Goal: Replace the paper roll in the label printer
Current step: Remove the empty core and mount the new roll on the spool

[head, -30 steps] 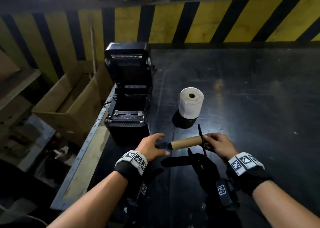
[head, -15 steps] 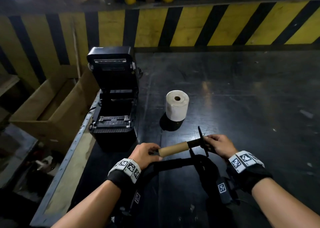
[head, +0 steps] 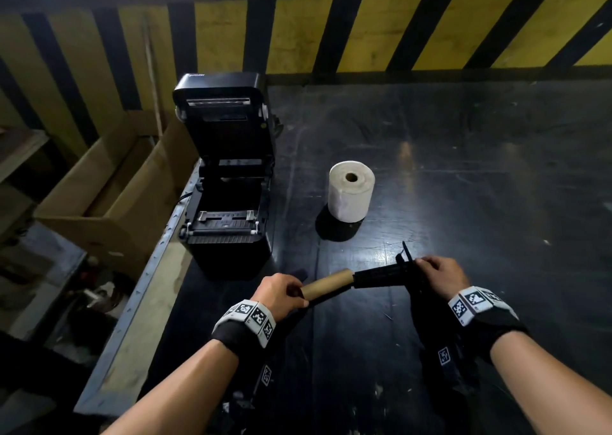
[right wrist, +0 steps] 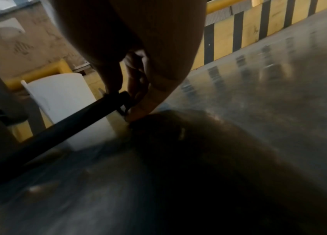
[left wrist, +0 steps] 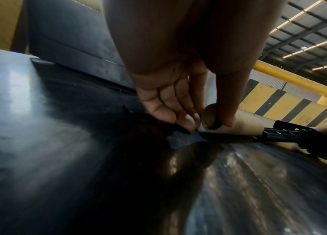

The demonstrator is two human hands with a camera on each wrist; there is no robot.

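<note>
Low over the dark table (head: 463, 169), left hand (head: 280, 294) fingers grip a bare brown cardboard core (head: 326, 284); right hand (head: 440, 274) fingers pinch the black plastic spindle (head: 381, 274), now drawn further out than before.

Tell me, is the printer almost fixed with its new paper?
About halfway. Done: the printer lid is up and its paper bay looks empty. In hand: the left hand pulls the empty cardboard tube off the black spindle gripped by the right hand. Left: put the new white roll on, drop it in, close the lid.

Head view downward; wrist views close
</note>
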